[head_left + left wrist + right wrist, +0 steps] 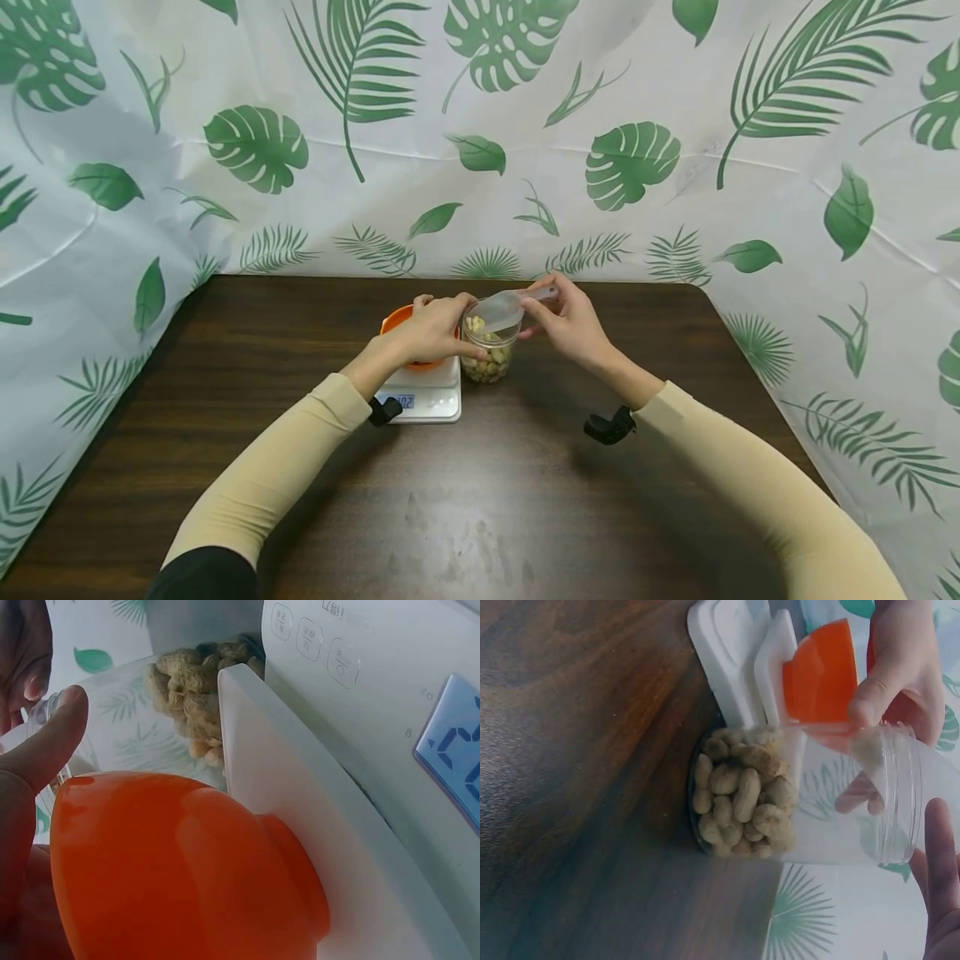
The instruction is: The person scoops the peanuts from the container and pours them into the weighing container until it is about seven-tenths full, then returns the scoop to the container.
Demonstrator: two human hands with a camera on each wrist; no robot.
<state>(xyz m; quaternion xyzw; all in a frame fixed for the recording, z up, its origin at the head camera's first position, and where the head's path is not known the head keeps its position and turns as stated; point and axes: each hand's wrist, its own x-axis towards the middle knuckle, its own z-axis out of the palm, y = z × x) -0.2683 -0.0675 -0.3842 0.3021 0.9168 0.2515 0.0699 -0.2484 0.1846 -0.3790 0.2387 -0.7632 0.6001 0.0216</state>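
A clear jar (832,832) stands on the table, its lower part filled with unshelled peanuts (742,795). My left hand (429,329) grips the jar near its mouth, the thumb in front and fingers round the far side. Between the thumb and fingers of my right hand (568,323) is the handle of a translucent scoop (501,310). The scoop's bowl tilts down into the jar's mouth, above the peanuts. Left of the jar, partly hidden under my left hand, an orange bowl (165,855) sits on a white kitchen scale (438,406) with a lit display.
The dark wooden table (480,508) ends at a leaf-printed sheet (540,150) close behind the jar. Black wrist cameras hang under both wrists, the left one (385,411) beside the scale's display and the right one (609,426) over the table.
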